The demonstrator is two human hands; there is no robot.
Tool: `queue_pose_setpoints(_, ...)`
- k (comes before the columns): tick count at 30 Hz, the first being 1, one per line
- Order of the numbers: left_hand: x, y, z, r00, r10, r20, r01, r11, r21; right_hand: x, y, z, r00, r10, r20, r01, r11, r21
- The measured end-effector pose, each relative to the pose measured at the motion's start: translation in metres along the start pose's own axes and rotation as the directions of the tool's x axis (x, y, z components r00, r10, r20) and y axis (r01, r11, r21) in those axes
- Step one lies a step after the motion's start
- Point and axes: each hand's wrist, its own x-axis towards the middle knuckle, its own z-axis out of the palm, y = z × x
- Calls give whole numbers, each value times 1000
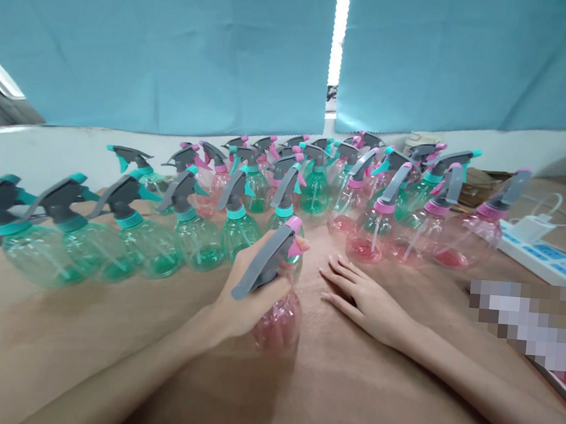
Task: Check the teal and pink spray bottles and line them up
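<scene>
My left hand is wrapped around the neck of a pink spray bottle with a grey and pink trigger head. The bottle is near the middle of the table, and the fingers on its far side are partly hidden. To its right, my right hand lies flat on the tabletop with its fingers spread, holding nothing. Just beyond its fingertips stands another pink spray bottle. A row of green spray bottles with grey and turquoise heads runs to the left of my left hand.
More green and pink bottles crowd the back of the wooden table. A white power strip with a plugged-in charger lies at the right. Nearer me on that side is a blurred-out item. Blue curtains hang behind.
</scene>
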Motion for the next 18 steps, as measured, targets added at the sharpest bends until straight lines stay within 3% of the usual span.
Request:
queue_pose_setpoints(3, 0, 0, 1, 999, 20, 42, -20, 1000, -1, 0, 0, 0, 1000, -5, -12, 5, 1000, 13)
queue_pose_setpoints(18, -2, -2, 3, 1000, 18, 9, -19, 998, 65, 0, 1, 0, 1000, -20, -12, 20, 1000, -11)
